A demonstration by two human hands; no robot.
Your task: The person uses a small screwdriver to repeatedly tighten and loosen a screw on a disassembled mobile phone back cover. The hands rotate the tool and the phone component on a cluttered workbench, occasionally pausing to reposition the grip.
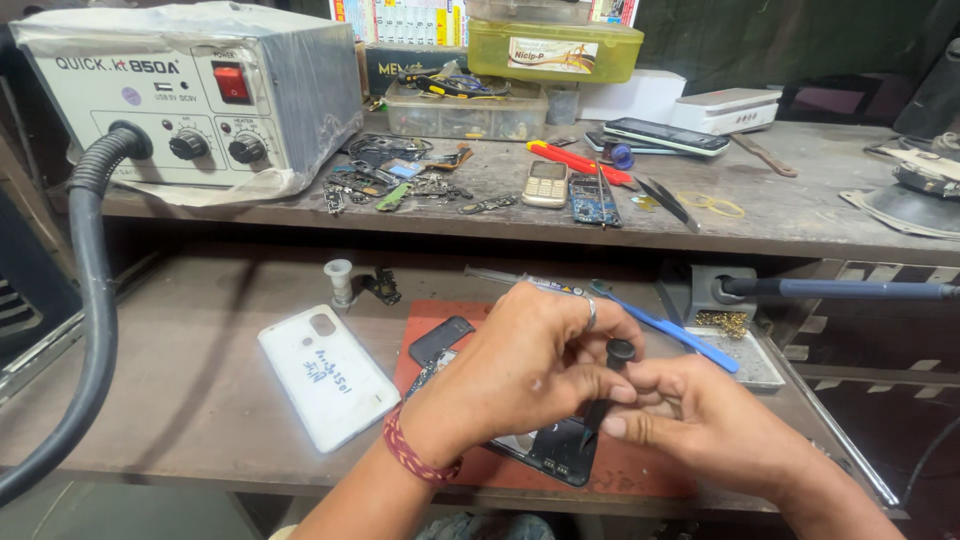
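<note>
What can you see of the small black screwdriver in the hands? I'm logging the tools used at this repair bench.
The small black screwdriver is slim, dark and looks like plastic, with a round, wider cap at the top and a shaft narrowing to a fine tip. It stands nearly upright, tilted slightly, tip down on the opened dark phone lying on the red mat. The left hand pinches its upper shaft below the cap; the right hand steadies the lower part. The tip's exact contact point is too small to tell.

Two hands, one screwdriver, four phones
</note>
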